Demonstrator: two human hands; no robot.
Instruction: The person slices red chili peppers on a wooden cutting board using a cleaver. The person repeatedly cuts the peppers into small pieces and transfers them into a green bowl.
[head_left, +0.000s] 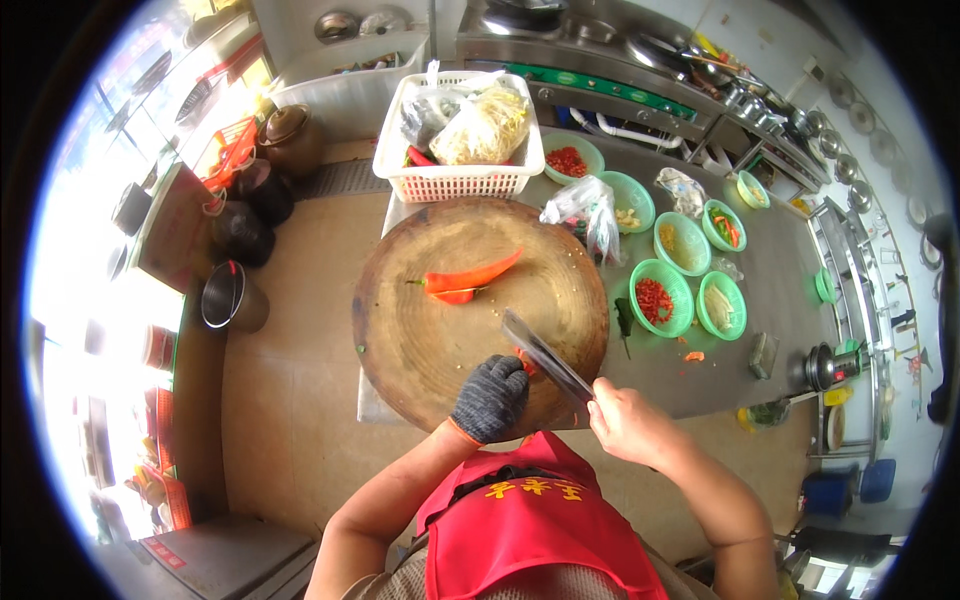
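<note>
My left hand (491, 397), in a dark grey knitted glove, rests with curled fingers near the front edge of a round wooden chopping block (420, 337). Its fingertips are at a piece of red chilli pepper (525, 361), partly hidden by the glove and blade. My bare right hand (626, 420) grips the handle of a cleaver (551, 358), whose blade stands beside the gloved fingers, over the pepper piece. Farther back on the block lie a whole red chilli pepper (472, 276) and, touching it, a shorter red pepper piece (454, 297).
Behind the block stands a white plastic basket (459, 180) with bagged vegetables. Several green plastic baskets, one with chopped red chilli (654, 301), stand on the metal table (720, 375) to the right, near a clear plastic bag (592, 206). A black bucket (234, 298) is on the floor at left.
</note>
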